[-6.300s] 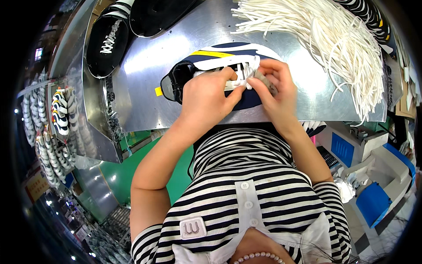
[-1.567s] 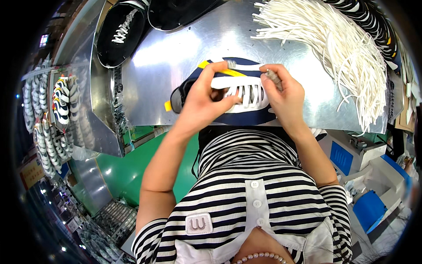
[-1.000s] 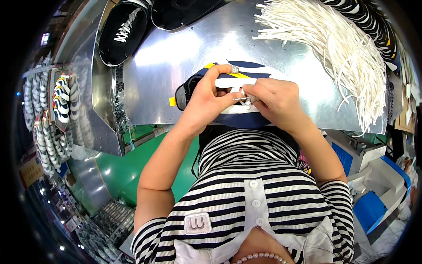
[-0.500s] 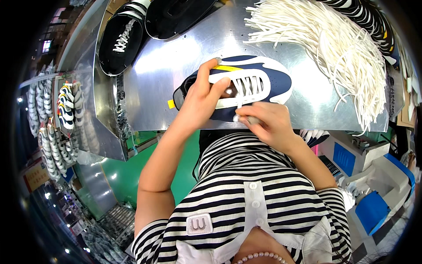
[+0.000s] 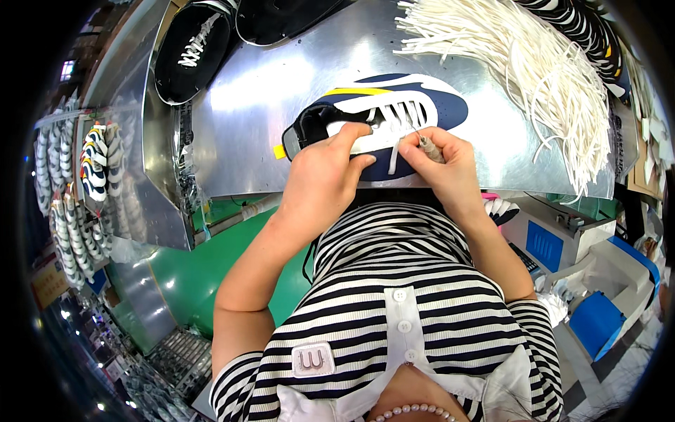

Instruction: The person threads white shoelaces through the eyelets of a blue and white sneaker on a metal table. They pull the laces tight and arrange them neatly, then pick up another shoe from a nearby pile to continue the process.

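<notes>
A navy, white and yellow sneaker upper (image 5: 450, 107) lies on the metal table, toe to the right, with white lace crossing its throat. My left hand (image 5: 325, 172) is closed on the near edge of the shoe's opening, thumb outside and forefinger inside. Between the thumb and fingers of my right hand (image 5: 453, 169) is a hook tool (image 5: 430, 149) with a short, wrapped-looking handle and a thin metal shaft. Its tip meets the near eyelet row; its exact end is too small to make out. A loose lace end (image 5: 393, 160) hangs over the near side.
A big pile of white laces (image 5: 520, 77) covers the table's right part. At the back left stand black shoe uppers (image 5: 190, 56), one laced. More uppers (image 5: 95, 162) hang in bunches at the left. The table's near edge (image 5: 260, 191) runs just before my body.
My right hand has moved up and right, from pulling near the table edge to the eyelets. My left hand has slid down to the near collar edge. A lace end now hangs over the side.
</notes>
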A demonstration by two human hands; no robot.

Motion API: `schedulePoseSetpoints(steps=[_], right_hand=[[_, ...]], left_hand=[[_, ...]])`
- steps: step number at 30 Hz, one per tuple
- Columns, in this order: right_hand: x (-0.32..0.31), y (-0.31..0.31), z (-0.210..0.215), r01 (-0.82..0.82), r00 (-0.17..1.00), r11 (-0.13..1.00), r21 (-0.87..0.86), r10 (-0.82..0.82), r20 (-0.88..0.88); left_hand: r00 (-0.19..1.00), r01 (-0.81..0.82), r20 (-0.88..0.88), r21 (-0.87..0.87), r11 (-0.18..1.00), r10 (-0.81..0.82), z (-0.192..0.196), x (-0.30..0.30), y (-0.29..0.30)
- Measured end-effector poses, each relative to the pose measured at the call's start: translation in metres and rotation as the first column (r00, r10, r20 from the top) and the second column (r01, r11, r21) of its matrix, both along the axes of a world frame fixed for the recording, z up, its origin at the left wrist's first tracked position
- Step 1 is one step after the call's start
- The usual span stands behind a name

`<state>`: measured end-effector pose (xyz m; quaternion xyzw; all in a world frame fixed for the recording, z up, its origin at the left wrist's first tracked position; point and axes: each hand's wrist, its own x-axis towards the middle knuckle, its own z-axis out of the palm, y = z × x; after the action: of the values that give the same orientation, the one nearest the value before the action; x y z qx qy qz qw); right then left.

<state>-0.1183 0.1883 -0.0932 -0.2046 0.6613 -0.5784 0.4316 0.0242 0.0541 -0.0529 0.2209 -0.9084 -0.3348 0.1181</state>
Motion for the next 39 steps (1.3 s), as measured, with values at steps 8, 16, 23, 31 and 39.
schedulePoseSetpoints(steps=[8, 16, 23, 31, 39], right_hand=[[0.008, -0.003, -0.015, 0.023, 0.961, 0.999, -0.029, -0.03, -0.274], [-0.004, -0.018, -0.011, 0.103, 0.994, 0.962, -0.251, -0.094, 0.048], [-0.005, -0.003, -0.011, -0.029, 0.999, 0.98, -0.195, 0.019, -0.051], [-0.007, 0.017, 0.001, -0.131, 0.949, 0.991, -0.038, 0.114, -0.294], [-0.004, -0.003, 0.003, -0.131, 0.986, 0.991, 0.007, 0.131, -0.102]], left_hand=[[0.999, 0.044, 0.014, -0.028, 0.999, -0.043, 0.001, -0.004, 0.006], [0.995, -0.025, 0.103, 0.051, 0.998, 0.019, 0.003, -0.014, 0.006], [0.996, -0.086, -0.037, -0.091, 0.992, 0.083, -0.014, -0.016, 0.009], [0.995, -0.078, 0.065, -0.009, 0.997, 0.078, -0.006, -0.021, 0.009], [0.986, 0.096, -0.115, -0.17, 0.981, -0.117, -0.021, -0.016, 0.001]])
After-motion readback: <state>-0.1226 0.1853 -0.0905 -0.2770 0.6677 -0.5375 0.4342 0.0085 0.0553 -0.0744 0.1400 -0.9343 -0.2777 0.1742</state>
